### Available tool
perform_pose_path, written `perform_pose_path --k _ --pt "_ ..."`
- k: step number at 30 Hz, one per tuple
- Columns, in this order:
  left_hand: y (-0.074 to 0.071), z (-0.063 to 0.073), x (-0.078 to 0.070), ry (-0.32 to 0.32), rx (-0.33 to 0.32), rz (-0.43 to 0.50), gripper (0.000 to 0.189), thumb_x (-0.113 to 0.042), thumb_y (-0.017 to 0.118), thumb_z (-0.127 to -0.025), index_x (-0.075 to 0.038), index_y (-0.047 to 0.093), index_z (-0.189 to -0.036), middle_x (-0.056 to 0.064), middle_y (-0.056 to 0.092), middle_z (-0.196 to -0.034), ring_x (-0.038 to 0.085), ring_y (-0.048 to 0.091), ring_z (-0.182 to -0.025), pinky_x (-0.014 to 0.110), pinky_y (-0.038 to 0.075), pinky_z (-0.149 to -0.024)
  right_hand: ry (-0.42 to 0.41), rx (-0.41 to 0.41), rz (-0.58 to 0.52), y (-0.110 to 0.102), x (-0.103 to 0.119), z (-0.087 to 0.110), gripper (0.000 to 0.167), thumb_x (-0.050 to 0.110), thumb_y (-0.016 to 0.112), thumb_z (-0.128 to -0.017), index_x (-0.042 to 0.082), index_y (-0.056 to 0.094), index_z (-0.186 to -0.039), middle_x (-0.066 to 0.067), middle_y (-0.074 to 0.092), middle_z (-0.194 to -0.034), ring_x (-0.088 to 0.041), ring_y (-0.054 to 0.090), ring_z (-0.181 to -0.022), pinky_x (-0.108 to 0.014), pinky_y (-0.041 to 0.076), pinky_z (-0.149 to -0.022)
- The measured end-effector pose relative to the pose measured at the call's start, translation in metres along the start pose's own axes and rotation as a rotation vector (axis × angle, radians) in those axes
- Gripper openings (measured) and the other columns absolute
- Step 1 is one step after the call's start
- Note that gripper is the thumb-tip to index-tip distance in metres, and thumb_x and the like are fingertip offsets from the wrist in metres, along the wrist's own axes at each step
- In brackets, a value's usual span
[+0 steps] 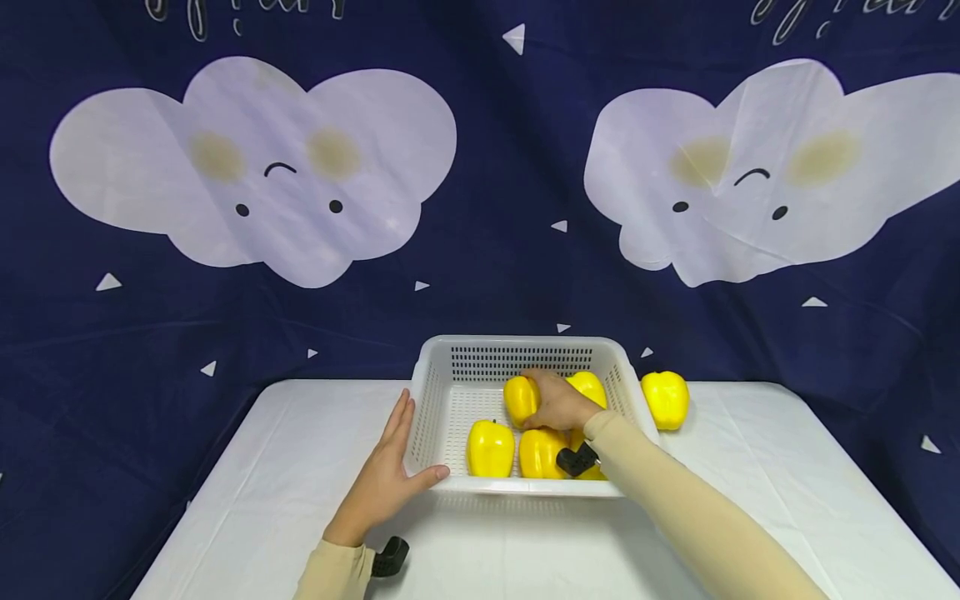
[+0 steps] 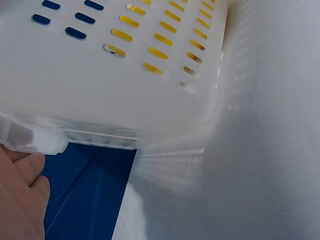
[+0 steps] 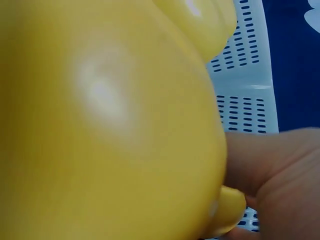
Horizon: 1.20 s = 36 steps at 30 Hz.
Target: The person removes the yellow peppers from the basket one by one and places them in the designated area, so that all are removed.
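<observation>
Nearest the camera, the left hand lies flat-fingered against the near left corner of the white basket, thumb hooked along the front rim, steadying it on the white table rather than gripping anything. Just beyond, the right hand reaches into the basket with its fingers curled over the held pepper, a yellow one near the middle; the right wrist view is almost filled by that yellow skin, so how firm the grip is remains hard to tell. Around it lie about 4 more yellow peppers: 1 at the front left, 1 beside it, 1 partly hidden under the sleeve, and 1 toward the far right wall. Farther out, 1 loose pepper sits on the table just beside the basket's right wall. The step in hand looks like handling a pepper inside the basket; the next move calls for the basket to be kept from sliding while that pepper clears its neighbours. Behind hangs a dark blue cloud backdrop.
</observation>
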State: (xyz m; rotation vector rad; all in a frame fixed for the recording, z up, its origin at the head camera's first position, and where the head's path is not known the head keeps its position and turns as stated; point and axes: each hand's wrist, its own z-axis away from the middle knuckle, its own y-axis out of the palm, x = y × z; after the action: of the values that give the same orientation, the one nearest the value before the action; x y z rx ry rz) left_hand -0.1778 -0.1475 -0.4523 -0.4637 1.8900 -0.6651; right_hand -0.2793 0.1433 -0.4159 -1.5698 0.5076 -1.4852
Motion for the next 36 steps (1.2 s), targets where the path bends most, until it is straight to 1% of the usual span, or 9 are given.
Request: perform_pose_path --k 9,16,24,30,36 --pt "-0.0001 0.0009 -0.0004 -0.007 0.005 0.003 0.109 -0.04 0.082 -0.082 0.004 0.017 -0.158 0.01 0.004 -0.169 0.04 0.016 -0.151 0.063 0.026 -0.113 -0.002 0.014 0.037 0.0004 0.0014 0.002 0.09 0.004 0.086 -0.074 0.002 0.039 -0.151 -0.021 0.044 -0.149 -0.039 0.045 -0.134 -0.054 0.035 -0.114" --pt "-0.0003 0.0019 -0.0005 0.007 -0.003 -0.005 0.109 -0.04 0.081 -0.082 0.004 0.017 -0.158 0.009 0.003 -0.169 0.04 0.017 -0.15 0.063 0.026 -0.113 -0.012 0.007 0.073 0.0014 -0.0005 0.0007 0.088 0.006 0.086 -0.076 0.004 0.04 -0.151 -0.019 0.044 -0.15 -0.037 0.044 -0.136 -0.053 0.035 -0.114" --pt "0.0002 0.0029 0.0011 -0.003 -0.001 -0.009 0.109 -0.041 0.081 -0.082 0.004 0.017 -0.158 0.009 0.003 -0.169 0.04 0.017 -0.15 0.063 0.026 -0.113 -0.031 -0.009 0.07 0.0008 -0.0004 0.0014 0.088 0.011 0.089 -0.073 0.004 0.045 -0.149 -0.018 0.049 -0.147 -0.036 0.047 -0.132 -0.053 0.038 -0.112" --pt "0.0002 0.0031 0.0018 -0.005 0.007 -0.003 0.109 -0.041 0.081 -0.082 0.003 0.016 -0.158 0.008 0.002 -0.169 0.04 0.016 -0.15 0.063 0.026 -0.113 -0.022 -0.021 0.064 0.0012 -0.0014 0.001 0.088 0.015 0.09 -0.072 0.007 0.046 -0.149 -0.016 0.052 -0.145 -0.035 0.047 -0.132 -0.052 0.038 -0.111" --pt "0.0 0.0018 0.0017 0.007 0.0 0.0 0.109 -0.041 0.081 -0.082 0.003 0.016 -0.159 0.008 0.002 -0.169 0.04 0.017 -0.15 0.063 0.026 -0.113 -0.001 -0.035 0.017 -0.0018 0.0018 0.0018 0.088 0.014 0.09 -0.071 0.011 0.048 -0.148 -0.015 0.053 -0.142 -0.034 0.049 -0.128 -0.052 0.04 -0.11"
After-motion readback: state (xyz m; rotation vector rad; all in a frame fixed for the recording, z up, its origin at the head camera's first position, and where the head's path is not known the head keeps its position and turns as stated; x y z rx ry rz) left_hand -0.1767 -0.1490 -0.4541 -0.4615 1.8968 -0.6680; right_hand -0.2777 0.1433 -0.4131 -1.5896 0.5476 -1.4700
